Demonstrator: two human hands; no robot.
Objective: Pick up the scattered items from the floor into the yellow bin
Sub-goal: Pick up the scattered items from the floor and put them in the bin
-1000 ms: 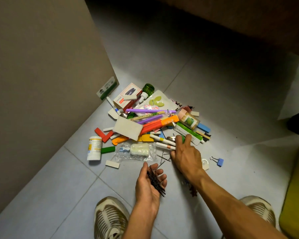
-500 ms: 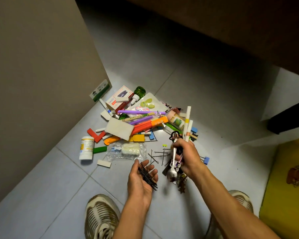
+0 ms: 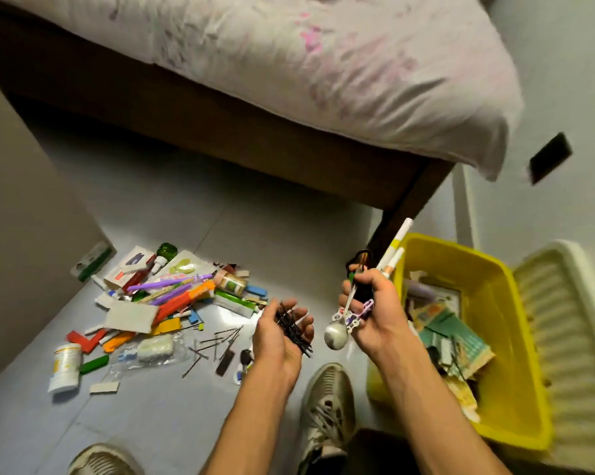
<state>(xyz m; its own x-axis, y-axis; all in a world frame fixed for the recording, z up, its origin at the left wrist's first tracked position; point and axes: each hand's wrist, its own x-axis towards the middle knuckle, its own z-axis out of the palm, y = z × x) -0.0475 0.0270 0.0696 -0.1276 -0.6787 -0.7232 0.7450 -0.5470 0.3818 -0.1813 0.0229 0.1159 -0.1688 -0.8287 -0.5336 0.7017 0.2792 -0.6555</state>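
Note:
A heap of scattered items (image 3: 172, 296) lies on the grey tile floor at the left: pens, boxes, coloured blocks, a white pill bottle (image 3: 64, 366). Loose black hairpins (image 3: 217, 341) lie near it. My left hand (image 3: 280, 335) is palm up, its fingers curled round a bunch of black hairpins (image 3: 293, 329). My right hand (image 3: 375, 310) grips a bundle of things: white pens (image 3: 393, 250) sticking up, a metal spoon (image 3: 337, 332) hanging down, and a black clip. It hovers just left of the yellow bin (image 3: 515, 337), which holds papers and packets.
A bed with a pale sheet (image 3: 323, 63) and dark wooden frame (image 3: 220, 138) stands behind the heap. A cream ribbed lid (image 3: 570, 337) lies right of the bin. My two shoes (image 3: 328, 402) are on the floor below my arms. A beige wall panel fills the left side.
My right hand has lifted a bundle of pens, spoon and clip off the floor and carried it right toward the bin. The view has swung right, bringing the bin and bed into sight.

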